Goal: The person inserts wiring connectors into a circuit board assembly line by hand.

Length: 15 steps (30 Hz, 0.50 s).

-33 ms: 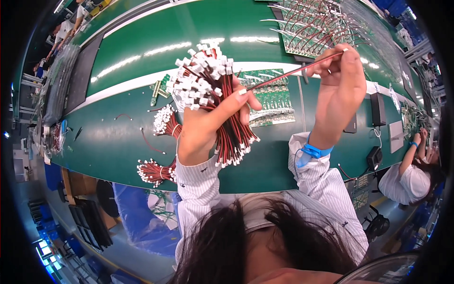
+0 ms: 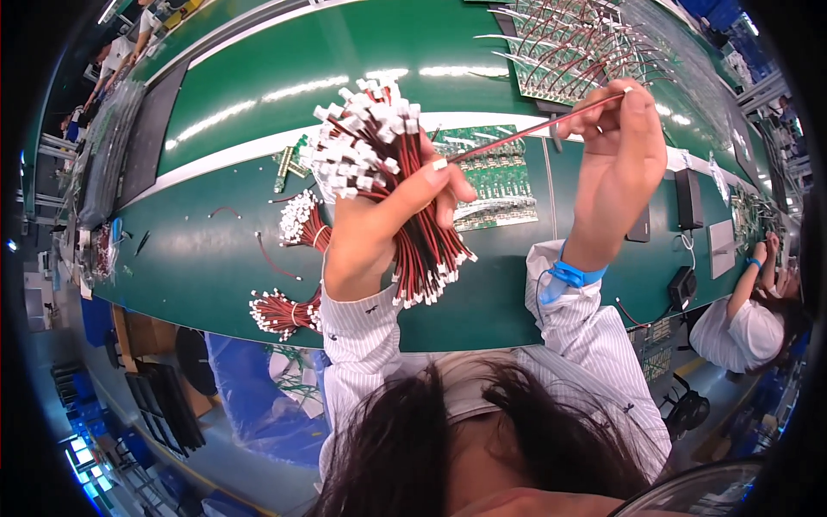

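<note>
Green surface (image 2: pixel 202 267) spreads beneath the work, with boards (image 2: pixel 500 177) at about one o'clock of the view. The left hand's (image 2: pixel 366 233) grip is closed round a bundle (image 2: pixel 424 250) of red-and-black leads near the centre; the right hand (image 2: pixel 622 168), at two o'clock from it, pinches one lead (image 2: pixel 534 132) by its end, drawn straight between them. Tugging harder could strain that lead's ends; slackening the left grip could spill others onto the tied bunch (image 2: pixel 280 316) at eight o'clock.
</note>
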Tool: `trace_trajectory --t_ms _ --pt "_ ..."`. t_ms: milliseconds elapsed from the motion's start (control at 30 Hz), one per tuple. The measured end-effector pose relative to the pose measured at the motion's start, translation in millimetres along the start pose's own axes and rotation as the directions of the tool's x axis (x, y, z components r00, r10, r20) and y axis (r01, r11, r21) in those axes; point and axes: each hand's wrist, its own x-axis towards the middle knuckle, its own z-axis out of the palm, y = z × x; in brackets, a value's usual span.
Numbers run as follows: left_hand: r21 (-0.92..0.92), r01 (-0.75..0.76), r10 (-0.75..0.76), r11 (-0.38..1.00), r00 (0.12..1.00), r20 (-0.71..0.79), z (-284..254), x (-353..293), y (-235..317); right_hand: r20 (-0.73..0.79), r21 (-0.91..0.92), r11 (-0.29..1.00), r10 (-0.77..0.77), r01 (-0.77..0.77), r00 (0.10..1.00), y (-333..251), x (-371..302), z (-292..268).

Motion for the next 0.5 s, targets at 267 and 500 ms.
trace_trajectory --t_ms 267,500 --pt "-0.226 -0.020 0.027 0.974 0.999 0.026 -5.6 5.0 -1.6 0.027 -0.007 1.000 0.010 -0.010 1.000 1.1 1.2 -3.0" --pt "-0.304 -0.054 0.051 0.951 0.999 -0.019 -6.3 3.7 0.7 0.061 -0.008 0.999 0.036 -0.036 0.997 2.2 1.4 -0.1"
